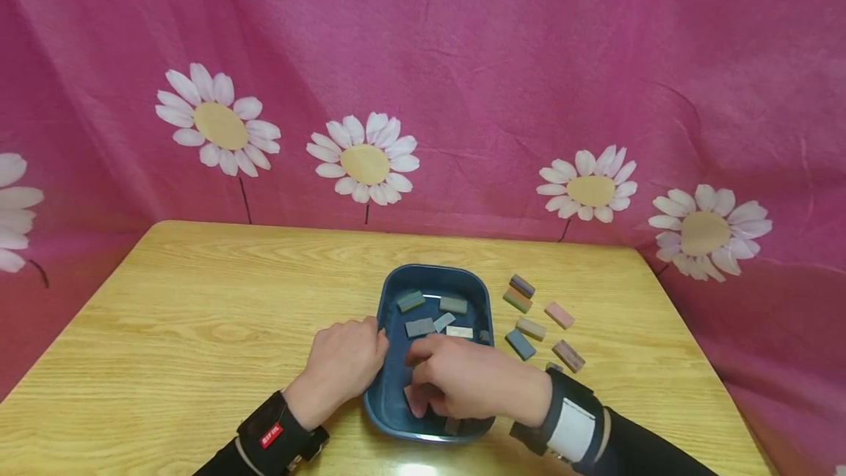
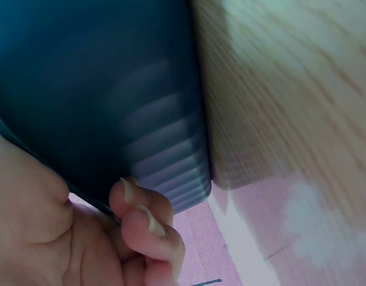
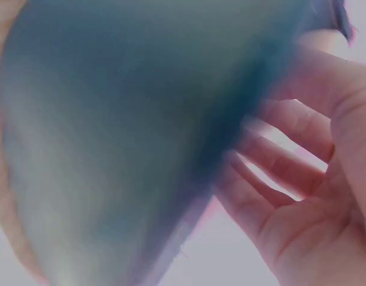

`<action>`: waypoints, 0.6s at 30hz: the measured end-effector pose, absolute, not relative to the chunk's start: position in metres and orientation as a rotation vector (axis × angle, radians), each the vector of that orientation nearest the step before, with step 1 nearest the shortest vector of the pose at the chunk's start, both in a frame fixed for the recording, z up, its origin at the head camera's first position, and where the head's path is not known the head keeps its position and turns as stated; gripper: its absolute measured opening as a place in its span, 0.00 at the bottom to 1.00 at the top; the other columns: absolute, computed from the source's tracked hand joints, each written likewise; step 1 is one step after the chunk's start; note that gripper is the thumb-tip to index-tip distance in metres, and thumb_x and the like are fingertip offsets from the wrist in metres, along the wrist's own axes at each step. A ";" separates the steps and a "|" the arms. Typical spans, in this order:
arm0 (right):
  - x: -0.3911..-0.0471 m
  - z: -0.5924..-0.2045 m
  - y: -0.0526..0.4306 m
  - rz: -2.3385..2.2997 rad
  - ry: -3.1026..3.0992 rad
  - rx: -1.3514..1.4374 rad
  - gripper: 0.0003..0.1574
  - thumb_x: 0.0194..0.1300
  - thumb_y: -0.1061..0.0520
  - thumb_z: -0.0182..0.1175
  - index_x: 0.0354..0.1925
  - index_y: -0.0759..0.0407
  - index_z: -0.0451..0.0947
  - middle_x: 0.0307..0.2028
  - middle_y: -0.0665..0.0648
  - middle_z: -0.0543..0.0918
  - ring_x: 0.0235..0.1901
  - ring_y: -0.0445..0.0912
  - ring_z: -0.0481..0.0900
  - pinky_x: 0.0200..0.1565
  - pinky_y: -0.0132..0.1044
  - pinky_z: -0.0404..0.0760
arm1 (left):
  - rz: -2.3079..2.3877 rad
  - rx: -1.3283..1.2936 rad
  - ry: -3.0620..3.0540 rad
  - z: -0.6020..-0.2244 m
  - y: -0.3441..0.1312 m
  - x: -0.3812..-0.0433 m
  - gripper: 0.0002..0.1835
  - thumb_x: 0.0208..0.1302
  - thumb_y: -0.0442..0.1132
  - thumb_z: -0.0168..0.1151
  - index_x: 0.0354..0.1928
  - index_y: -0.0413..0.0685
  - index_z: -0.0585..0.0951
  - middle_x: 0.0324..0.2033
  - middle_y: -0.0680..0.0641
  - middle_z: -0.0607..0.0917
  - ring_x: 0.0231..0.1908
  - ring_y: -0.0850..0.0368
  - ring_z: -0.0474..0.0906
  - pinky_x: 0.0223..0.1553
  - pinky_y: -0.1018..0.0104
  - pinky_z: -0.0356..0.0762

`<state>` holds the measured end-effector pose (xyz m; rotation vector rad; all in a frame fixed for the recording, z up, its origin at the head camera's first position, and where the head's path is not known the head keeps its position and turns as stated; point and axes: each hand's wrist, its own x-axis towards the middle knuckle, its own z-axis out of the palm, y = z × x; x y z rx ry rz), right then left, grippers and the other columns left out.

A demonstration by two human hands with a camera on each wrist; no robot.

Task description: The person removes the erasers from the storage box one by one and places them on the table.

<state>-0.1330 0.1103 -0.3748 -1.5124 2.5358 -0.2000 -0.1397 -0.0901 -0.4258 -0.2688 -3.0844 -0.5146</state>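
A dark blue rectangular basin [image 1: 390, 417] stands on the table with several small coloured blocks inside. My left hand [image 1: 348, 358] grips its left rim; in the left wrist view, curled fingers [image 2: 153, 229] show against the ribbed outer wall. My right hand [image 1: 456, 379] reaches over the right side into the basin, its fingers bent down and spaced apart. Beside the thumb is a brownish block [image 1: 408, 392], partly covered by it. The right wrist view shows spread fingers [image 3: 278, 161] beyond the basin's blurred wall [image 3: 123, 119]. A pale block [image 1: 459, 332] lies just past the right knuckles.
To the basin's right several blocks lie loose, among them a blue block [image 1: 520, 344], a pink block [image 1: 559, 315] and a mottled brown block [image 1: 568, 355]. The wooden table [image 1: 218, 300] meets a pink cloth [image 1: 463, 94] with daisies behind and at the sides.
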 end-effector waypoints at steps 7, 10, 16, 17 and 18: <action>-0.121 -0.364 0.158 -0.347 2.640 -1.298 0.10 0.57 0.57 0.68 0.40 0.51 0.88 0.50 0.53 0.83 0.49 0.41 0.78 0.49 0.37 0.83 | -0.505 -0.259 -3.083 -0.427 -0.088 -0.139 0.16 0.69 0.47 0.50 0.30 0.44 0.78 0.15 0.50 0.70 0.17 0.56 0.68 0.18 0.62 0.64; -0.113 -0.363 0.183 -0.410 2.705 -1.203 0.10 0.56 0.58 0.68 0.38 0.50 0.87 0.50 0.53 0.83 0.48 0.42 0.79 0.47 0.40 0.84 | -0.514 -0.265 -3.084 -0.427 -0.088 -0.139 0.16 0.69 0.47 0.50 0.30 0.44 0.78 0.15 0.50 0.70 0.17 0.56 0.67 0.17 0.62 0.63; -0.099 -0.372 0.230 -0.460 2.836 -1.120 0.06 0.54 0.56 0.69 0.32 0.46 0.84 0.45 0.50 0.82 0.42 0.41 0.79 0.42 0.40 0.84 | -0.517 -0.273 -3.079 -0.427 -0.088 -0.138 0.16 0.69 0.47 0.50 0.30 0.44 0.78 0.14 0.50 0.69 0.16 0.56 0.67 0.17 0.63 0.62; -0.096 -0.374 0.236 -0.444 2.834 -1.066 0.05 0.55 0.55 0.69 0.32 0.45 0.84 0.45 0.49 0.82 0.42 0.40 0.79 0.42 0.41 0.84 | -0.517 -0.272 -3.078 -0.427 -0.088 -0.138 0.16 0.69 0.47 0.50 0.30 0.44 0.78 0.14 0.50 0.69 0.16 0.56 0.67 0.17 0.63 0.62; -0.094 -0.377 0.242 -0.435 2.829 -1.032 0.04 0.56 0.54 0.68 0.33 0.44 0.84 0.44 0.48 0.81 0.41 0.40 0.78 0.42 0.41 0.84 | -0.516 -0.270 -3.077 -0.426 -0.088 -0.138 0.16 0.69 0.47 0.50 0.30 0.43 0.78 0.14 0.50 0.69 0.16 0.56 0.67 0.17 0.63 0.62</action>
